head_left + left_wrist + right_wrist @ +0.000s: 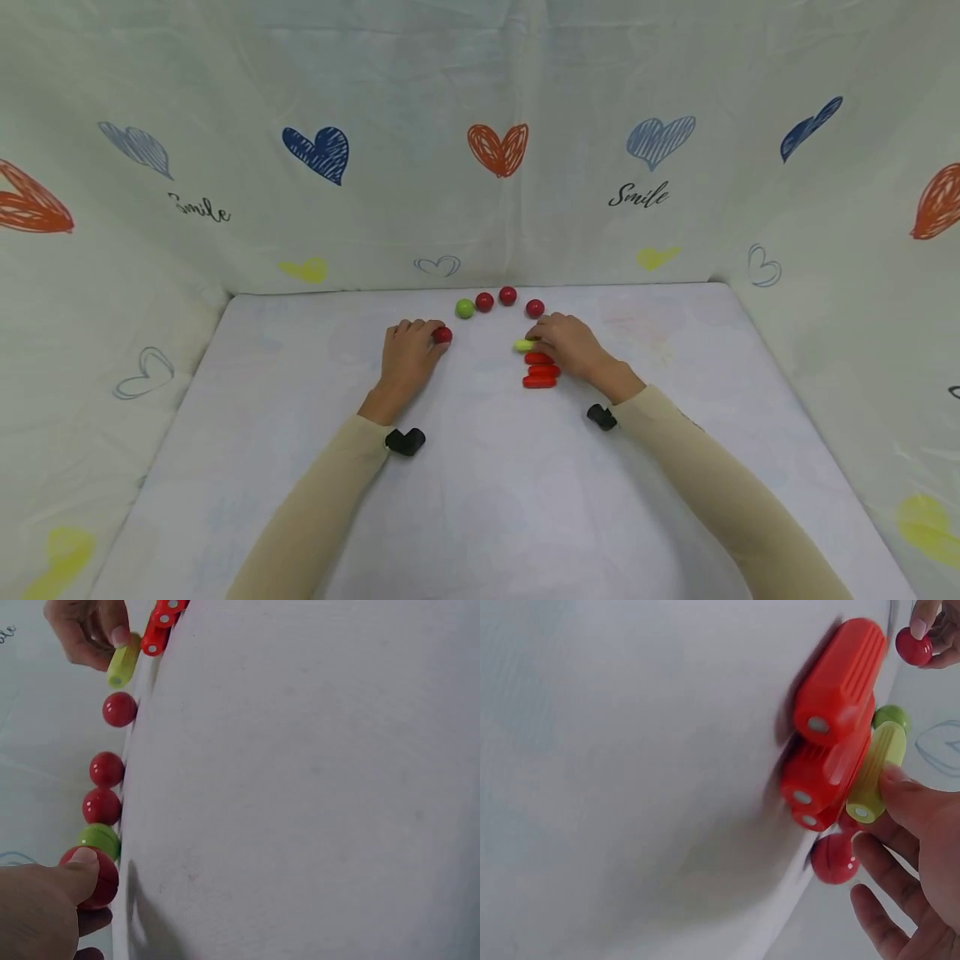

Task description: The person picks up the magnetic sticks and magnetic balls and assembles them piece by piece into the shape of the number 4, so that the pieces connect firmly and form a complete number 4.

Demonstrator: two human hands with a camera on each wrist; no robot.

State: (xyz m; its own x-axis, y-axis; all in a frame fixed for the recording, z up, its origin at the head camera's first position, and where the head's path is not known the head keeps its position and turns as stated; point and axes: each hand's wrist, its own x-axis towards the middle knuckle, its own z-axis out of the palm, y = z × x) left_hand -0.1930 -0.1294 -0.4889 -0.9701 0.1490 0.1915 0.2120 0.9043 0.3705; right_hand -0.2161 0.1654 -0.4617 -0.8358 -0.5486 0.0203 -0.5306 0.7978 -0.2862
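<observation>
My left hand (407, 354) pinches a red ball (442, 335) between thumb and fingers, left of the row's green ball (465, 308). In the left wrist view the thumb lies across the held red ball (97, 881), which partly covers the green ball (100, 838). On the other side, my right hand (572, 343) holds a short yellow-green ridged rod (877, 772) with a pale round dot on its end. Three similar red rods (539, 382) lie side by side just nearer to me, right below that hand.
Three more red balls (484, 302) run along the back of the white table (480, 500) in a loose arc with the green one. Behind the table hangs a pale sheet (405, 208) printed with hearts. Black wrist cameras (406, 442) sit at both sleeves.
</observation>
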